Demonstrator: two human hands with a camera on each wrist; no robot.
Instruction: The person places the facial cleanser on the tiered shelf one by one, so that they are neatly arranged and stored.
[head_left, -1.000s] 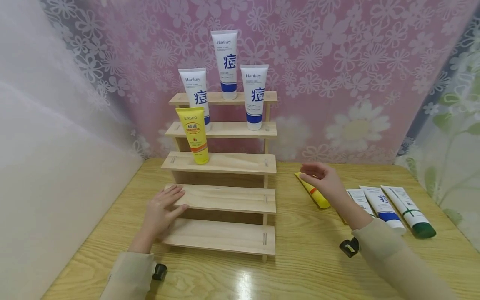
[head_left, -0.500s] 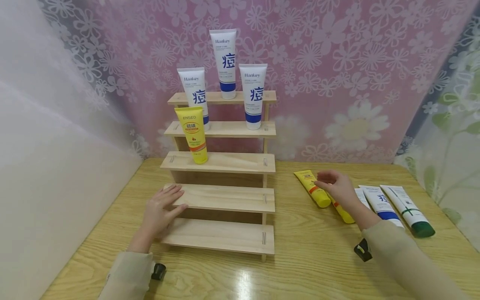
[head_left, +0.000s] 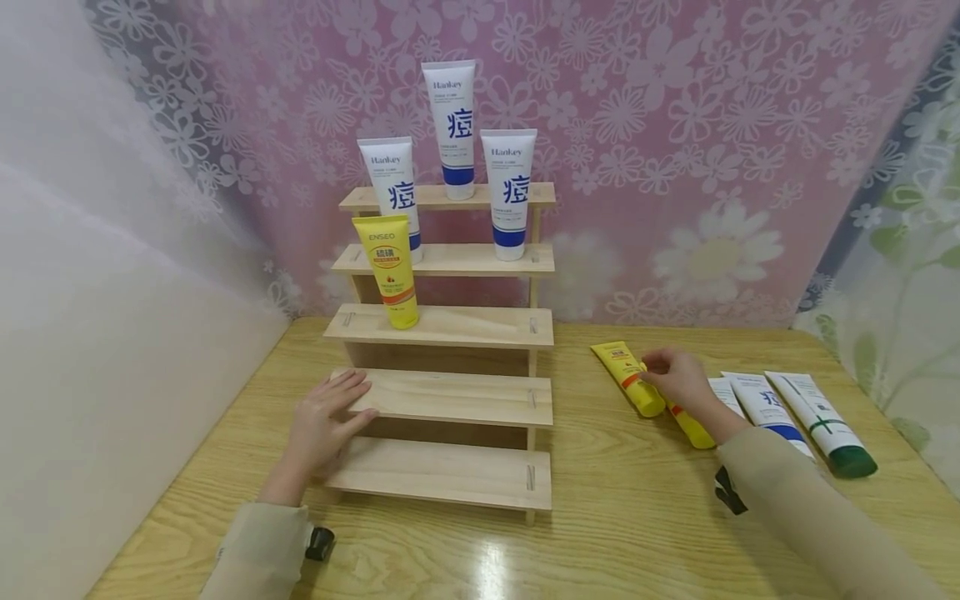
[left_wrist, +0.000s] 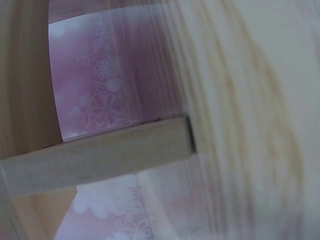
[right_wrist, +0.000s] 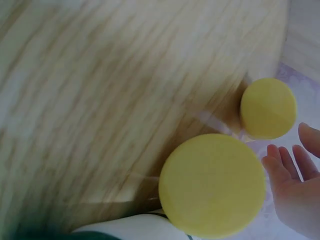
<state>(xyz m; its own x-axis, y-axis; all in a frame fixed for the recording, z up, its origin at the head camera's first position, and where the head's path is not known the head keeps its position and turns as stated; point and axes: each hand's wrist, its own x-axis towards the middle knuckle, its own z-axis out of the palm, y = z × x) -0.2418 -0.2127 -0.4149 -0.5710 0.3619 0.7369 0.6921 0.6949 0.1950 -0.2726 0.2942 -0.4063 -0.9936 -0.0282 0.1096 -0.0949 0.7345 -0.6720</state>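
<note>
My left hand (head_left: 324, 421) rests at the left end of the second-lowest step of a wooden tiered rack (head_left: 450, 396), fingers lying on the board. My right hand (head_left: 678, 379) hovers over two yellow tubes lying on the table. Its fingertips overlap the edge of the left yellow tube (head_left: 621, 367) in the head view, while the palm covers the upper part of the other yellow tube (head_left: 693, 427). In the right wrist view, the right hand's thumb and fingers stand apart with nothing between them, beside the round yellow caps (right_wrist: 212, 185).
White tubes stand upright on the upper steps: one (head_left: 452, 125) on top, two (head_left: 512, 192) below. A yellow tube (head_left: 387, 271) stands on the middle step. At the right lie a blue-banded white tube (head_left: 765, 408), a green-capped tube (head_left: 821, 421) and another partly hidden white tube (head_left: 727, 393).
My right hand has moved right and down, away from the far end of the left yellow tube and over the second one. The left hand has stayed on the rack.
</note>
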